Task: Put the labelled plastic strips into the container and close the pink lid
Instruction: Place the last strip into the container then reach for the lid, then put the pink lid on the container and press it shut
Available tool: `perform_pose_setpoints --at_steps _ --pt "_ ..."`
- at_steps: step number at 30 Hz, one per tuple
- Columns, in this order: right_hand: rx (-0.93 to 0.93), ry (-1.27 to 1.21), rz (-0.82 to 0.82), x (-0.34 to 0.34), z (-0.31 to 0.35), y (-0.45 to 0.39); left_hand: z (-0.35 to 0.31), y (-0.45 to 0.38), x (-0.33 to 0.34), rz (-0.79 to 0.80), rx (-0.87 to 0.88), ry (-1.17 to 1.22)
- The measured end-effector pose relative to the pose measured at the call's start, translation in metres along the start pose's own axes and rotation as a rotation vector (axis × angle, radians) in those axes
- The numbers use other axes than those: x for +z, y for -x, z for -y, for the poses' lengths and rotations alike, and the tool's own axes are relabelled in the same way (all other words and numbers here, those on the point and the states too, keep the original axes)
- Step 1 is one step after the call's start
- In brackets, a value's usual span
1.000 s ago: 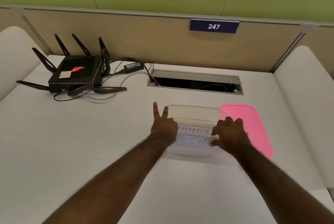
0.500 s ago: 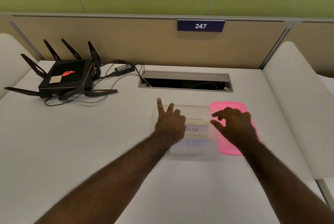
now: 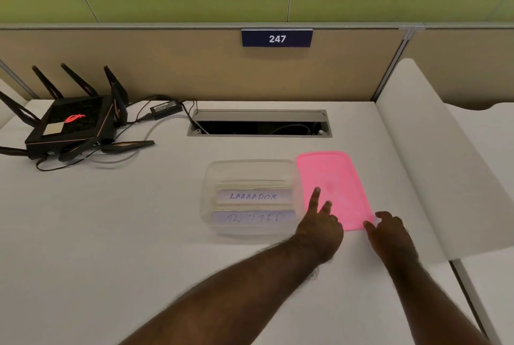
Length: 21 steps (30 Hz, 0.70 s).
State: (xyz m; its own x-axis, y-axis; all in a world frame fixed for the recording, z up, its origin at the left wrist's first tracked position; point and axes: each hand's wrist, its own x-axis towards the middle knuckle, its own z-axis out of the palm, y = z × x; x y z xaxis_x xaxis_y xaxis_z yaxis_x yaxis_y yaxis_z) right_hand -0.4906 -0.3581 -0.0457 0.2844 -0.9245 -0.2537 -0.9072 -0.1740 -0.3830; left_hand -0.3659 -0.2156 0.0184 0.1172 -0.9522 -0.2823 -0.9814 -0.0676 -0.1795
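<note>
A clear plastic container stands open on the white desk. Inside lie labelled plastic strips; one reads LABRADOR, another lies nearer me. The pink lid lies flat on the desk, just right of the container. My left hand rests at the lid's near left corner, its index finger stretched onto the pink surface. My right hand is at the lid's near right corner, fingertips touching its edge. Neither hand has lifted the lid.
A black router with antennas and cables sits at the far left. A cable hatch opens in the desk behind the container. A beige partition with a 247 sign backs the desk. A white divider rises on the right.
Both hands have left the container and moved right to the near edge of the pink lid. The strips inside the container are now uncovered.
</note>
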Motion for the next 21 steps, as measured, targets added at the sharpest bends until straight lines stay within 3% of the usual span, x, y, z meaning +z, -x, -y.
perform_pose_setpoints --at_steps 5,13,17,21 --pt "0.012 -0.081 -0.024 0.003 -0.002 -0.002 -0.012 -0.005 0.007 0.074 0.010 -0.019" --pt "0.096 -0.111 0.127 -0.021 0.004 -0.009 -0.009 -0.017 0.020 -0.064 -0.032 0.098" --pt "0.053 -0.117 0.057 -0.053 0.018 0.000 -0.006 -0.018 0.015 -0.129 -0.010 0.184" --pt "-0.044 -0.177 -0.015 -0.089 0.031 0.012 -0.002 -0.022 0.008 -0.297 -0.001 0.403"
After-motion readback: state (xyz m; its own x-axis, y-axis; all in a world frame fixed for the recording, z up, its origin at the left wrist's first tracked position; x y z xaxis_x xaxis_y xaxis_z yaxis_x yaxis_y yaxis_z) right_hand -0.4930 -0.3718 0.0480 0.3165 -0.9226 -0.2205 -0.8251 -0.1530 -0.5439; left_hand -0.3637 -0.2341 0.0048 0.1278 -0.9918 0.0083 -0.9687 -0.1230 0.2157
